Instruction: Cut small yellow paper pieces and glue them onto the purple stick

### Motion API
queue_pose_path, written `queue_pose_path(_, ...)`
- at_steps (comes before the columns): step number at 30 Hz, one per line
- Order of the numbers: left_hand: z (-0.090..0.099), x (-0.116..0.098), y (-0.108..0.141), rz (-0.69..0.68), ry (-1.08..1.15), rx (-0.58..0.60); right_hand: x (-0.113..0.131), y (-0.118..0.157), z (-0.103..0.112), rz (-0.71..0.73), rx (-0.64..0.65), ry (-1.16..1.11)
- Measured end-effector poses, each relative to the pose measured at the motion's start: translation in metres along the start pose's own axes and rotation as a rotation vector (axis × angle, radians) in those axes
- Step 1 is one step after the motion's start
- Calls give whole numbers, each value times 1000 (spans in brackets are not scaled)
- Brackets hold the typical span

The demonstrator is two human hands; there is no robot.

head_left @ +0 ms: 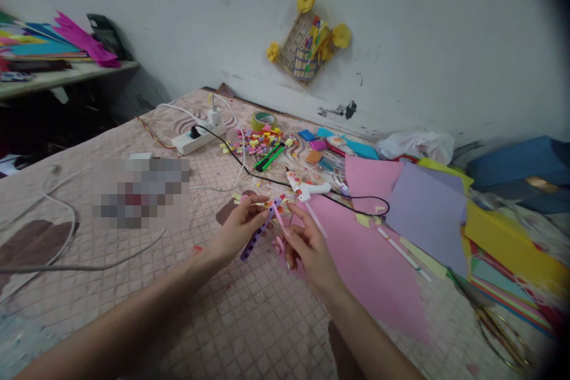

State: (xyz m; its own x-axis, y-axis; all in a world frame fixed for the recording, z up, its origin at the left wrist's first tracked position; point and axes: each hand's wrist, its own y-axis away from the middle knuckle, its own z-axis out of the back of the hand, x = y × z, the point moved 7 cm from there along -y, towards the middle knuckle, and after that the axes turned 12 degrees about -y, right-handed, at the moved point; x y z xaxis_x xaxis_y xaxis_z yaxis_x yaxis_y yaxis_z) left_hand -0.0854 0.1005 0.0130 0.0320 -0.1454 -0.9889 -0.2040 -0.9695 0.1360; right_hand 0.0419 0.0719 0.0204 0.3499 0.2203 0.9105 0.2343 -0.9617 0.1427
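My left hand (240, 225) pinches a purple strip with dark dots (256, 240), which slants down toward me. In the fingers of my right hand (309, 243) is a narrow pink strip (278, 214), its upper end against the top of the dotted strip. The pink strip's lower part curls near my right fingertips. Just beyond my hands, a white glue gun (307, 186) lies with its black cord trailing across the table. A large pink sheet (369, 273) spreads beneath and beside my right hand.
A green cutter (269, 157) lies by small colourful flower cutouts (252, 141) and a tape roll (263, 120). A white power strip (198, 139) with cables is at left. Purple paper (425, 208), a white pen-like stick (404, 254) and scissors (499, 332) lie at right.
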Motion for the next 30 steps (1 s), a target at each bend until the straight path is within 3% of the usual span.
queue_pose_path(8,16,3,-6,34,106,-125,-8,3,2,-97,-15,-154)
queue_pose_path(14,23,-2,-9,-16,164,-139,-7,8,3,-109,-26,-89)
queue_pose_path(18,25,-4,-10,-39,182,-129,3,9,8,-8,-38,43)
queue_pose_path(23,24,-12,-9,-34,171,-135,24,13,24,221,-168,248)
queue_pose_path(30,22,-25,-6,-16,162,-134,31,17,35,286,-296,391)
